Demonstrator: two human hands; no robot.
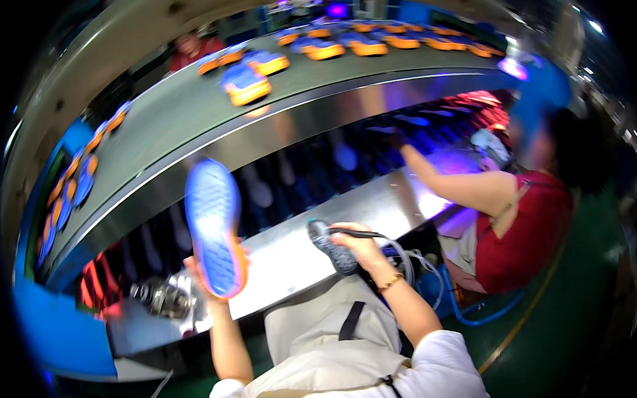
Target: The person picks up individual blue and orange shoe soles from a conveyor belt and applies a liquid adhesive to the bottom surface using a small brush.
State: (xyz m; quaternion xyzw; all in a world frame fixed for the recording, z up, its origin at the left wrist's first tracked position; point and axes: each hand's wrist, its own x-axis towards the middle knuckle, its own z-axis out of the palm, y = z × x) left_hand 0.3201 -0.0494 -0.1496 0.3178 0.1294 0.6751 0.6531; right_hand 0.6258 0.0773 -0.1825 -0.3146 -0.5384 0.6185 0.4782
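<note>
Curving across the upper half of the frame, a green conveyor belt [159,127] carries blue-and-orange shoe parts [247,84], and a person in red [197,49] shows beyond it at upper left. Below it, a bright steel bench [277,271] slants from the lower left up toward the right, where a co-worker in a red top [524,234] stretches an arm into purple light. At the bench's lower left sits a glinting item [164,297], too blurred to name.

Left of centre, the left hand [198,273] is clamped on the lower end of a blue sole [211,223] with an orange edge, raised over the bench with its patterned face toward the camera; whether an upper is attached behind, I cannot tell. Near the middle, the hands well apart, the right hand [364,248] is closed on a slim black tool [352,232]. A dark grey sole-shaped piece [341,257] lies just under that tool; whether the fingers grip it too is unclear. White hoses [404,258] loop beside the wrist.

The step in hand looks like handling or checking the sole, the tool not touching it. Bringing the two together would call for a steady left grip and a careful approach leftward.
</note>
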